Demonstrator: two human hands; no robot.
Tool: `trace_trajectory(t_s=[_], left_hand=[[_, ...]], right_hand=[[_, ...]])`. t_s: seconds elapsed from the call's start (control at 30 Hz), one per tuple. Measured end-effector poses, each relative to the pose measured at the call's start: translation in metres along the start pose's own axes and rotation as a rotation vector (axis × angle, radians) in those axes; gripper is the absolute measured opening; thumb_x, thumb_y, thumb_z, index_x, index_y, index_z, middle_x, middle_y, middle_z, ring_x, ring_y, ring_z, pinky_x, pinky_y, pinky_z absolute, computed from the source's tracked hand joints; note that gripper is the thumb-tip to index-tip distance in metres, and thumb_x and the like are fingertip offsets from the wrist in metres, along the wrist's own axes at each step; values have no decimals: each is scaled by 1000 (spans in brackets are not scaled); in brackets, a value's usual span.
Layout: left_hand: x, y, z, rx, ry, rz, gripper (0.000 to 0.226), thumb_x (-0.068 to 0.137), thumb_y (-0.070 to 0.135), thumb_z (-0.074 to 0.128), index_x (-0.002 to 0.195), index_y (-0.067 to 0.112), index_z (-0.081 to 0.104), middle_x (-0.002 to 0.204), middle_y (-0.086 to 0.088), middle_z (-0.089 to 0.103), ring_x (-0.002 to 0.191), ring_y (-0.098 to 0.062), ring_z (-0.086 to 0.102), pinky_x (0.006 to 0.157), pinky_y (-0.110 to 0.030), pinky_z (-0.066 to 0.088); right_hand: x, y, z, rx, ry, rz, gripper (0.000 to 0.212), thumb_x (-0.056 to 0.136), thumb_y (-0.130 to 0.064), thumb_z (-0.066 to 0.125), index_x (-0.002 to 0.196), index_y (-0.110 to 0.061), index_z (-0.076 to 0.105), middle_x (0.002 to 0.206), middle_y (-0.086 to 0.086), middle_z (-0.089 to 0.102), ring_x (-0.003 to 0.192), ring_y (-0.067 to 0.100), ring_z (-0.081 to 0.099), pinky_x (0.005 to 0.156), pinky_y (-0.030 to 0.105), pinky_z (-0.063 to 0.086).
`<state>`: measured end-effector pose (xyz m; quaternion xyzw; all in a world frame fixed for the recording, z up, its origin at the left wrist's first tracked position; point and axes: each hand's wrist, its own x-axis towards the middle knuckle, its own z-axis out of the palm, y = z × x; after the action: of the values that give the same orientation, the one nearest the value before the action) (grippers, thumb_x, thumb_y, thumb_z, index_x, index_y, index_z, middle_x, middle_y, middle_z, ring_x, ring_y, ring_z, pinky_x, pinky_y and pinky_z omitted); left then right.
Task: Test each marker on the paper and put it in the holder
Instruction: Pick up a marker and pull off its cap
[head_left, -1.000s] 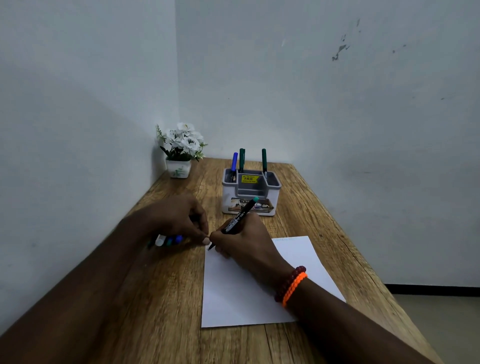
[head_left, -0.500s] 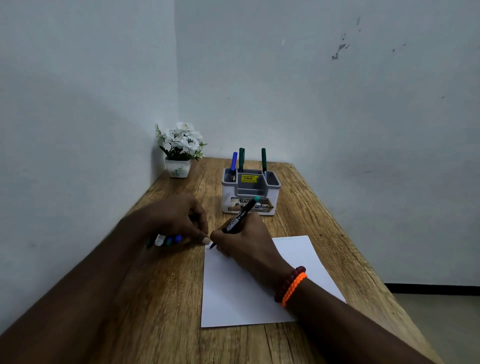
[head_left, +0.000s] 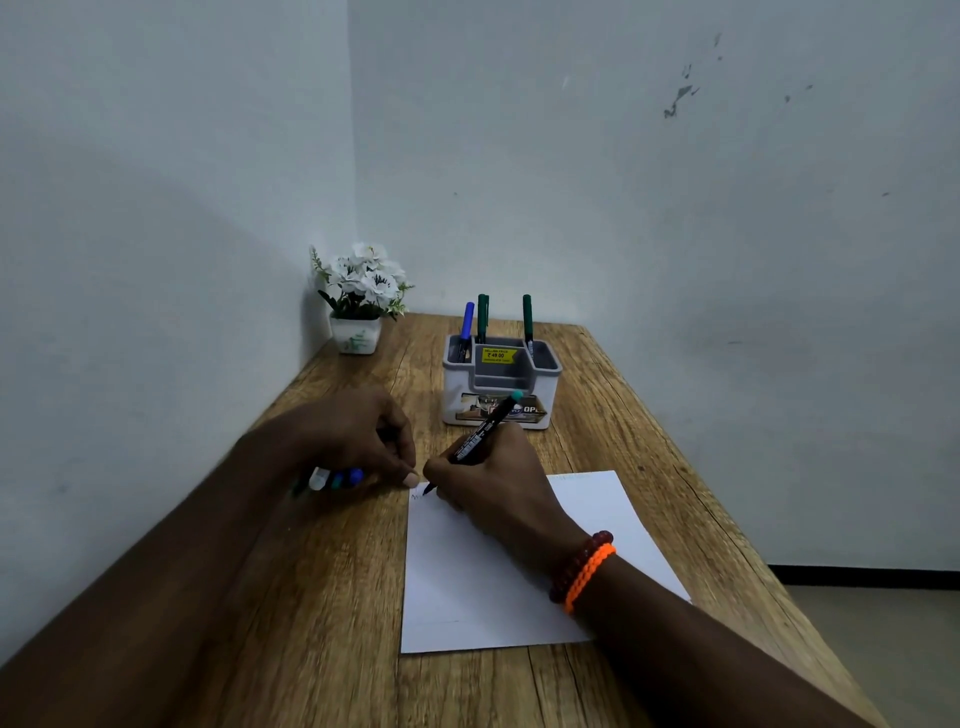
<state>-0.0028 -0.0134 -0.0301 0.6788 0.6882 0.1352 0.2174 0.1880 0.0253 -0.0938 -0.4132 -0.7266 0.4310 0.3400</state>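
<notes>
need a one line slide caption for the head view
Right hand tests a black marker on the paper; left hand holds spare markers, near the holder.

A wood-grain worktop (head_left: 332, 597) is pushed into a corner where two pale, bluish-white walls (head_left: 675, 218) meet, beyond the hands. The wall to the right of the hands bears a few dark scuff marks (head_left: 678, 98) high up, and a dark skirting strip (head_left: 862, 576) runs along its foot above a pale floor (head_left: 893, 649). The light is dim and even, with a soft shadow across the wall left of the hands.
</notes>
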Motion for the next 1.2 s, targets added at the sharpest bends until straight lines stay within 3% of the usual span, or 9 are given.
trace_trajectory(t_s=[0.17, 0.33, 0.5, 0.67, 1.03, 1.2], left_hand=[[1, -1, 0, -4, 0, 0, 20, 74, 30, 88, 90, 21, 80, 87, 9, 77, 86, -8, 72, 81, -29, 59], [2, -2, 1, -3, 1, 12, 18, 74, 31, 88, 87, 22, 79, 84, 11, 77, 85, -7, 72, 81, -29, 59], [3, -3, 0, 5, -9, 14, 18, 75, 31, 87, 87, 21, 79, 85, 10, 77, 85, -7, 72, 81, -29, 59], [2, -2, 1, -1, -6, -2, 16, 74, 31, 88, 85, 24, 79, 83, 11, 77, 85, -7, 72, 82, -30, 60], [1, -1, 0, -9, -15, -2, 17, 74, 30, 89, 84, 22, 79, 83, 10, 78, 86, -9, 73, 88, -39, 61], [1, -1, -1, -11, -18, 9, 17, 74, 29, 89, 85, 20, 79, 83, 9, 77, 84, -9, 73, 85, -36, 61]], right_hand=[[-1, -2, -2, -25, 13, -13, 55, 70, -40, 83, 108, -4, 67, 88, 9, 77, 81, 24, 77, 72, 44, 67], [-3, -3, -4, -41, 29, -26, 36, 80, -29, 84, 101, -4, 69, 82, 7, 78, 77, 21, 77, 73, 43, 67], [-3, -4, -6, -40, 29, -18, 26, 84, -25, 83, 97, -8, 68, 84, 9, 78, 75, 20, 77, 65, 31, 64], [-3, -2, -6, -44, 36, -18, 36, 81, -29, 84, 98, -1, 71, 80, 9, 77, 62, 13, 70, 54, 23, 54], [1, 3, -4, 1, 39, 6, 47, 81, -34, 85, 114, -9, 61, 98, 12, 75, 81, 25, 74, 59, 26, 56], [1, 5, -4, -23, 55, -2, 44, 81, -35, 85, 110, -12, 62, 98, 9, 75, 87, 27, 76, 73, 41, 67]])
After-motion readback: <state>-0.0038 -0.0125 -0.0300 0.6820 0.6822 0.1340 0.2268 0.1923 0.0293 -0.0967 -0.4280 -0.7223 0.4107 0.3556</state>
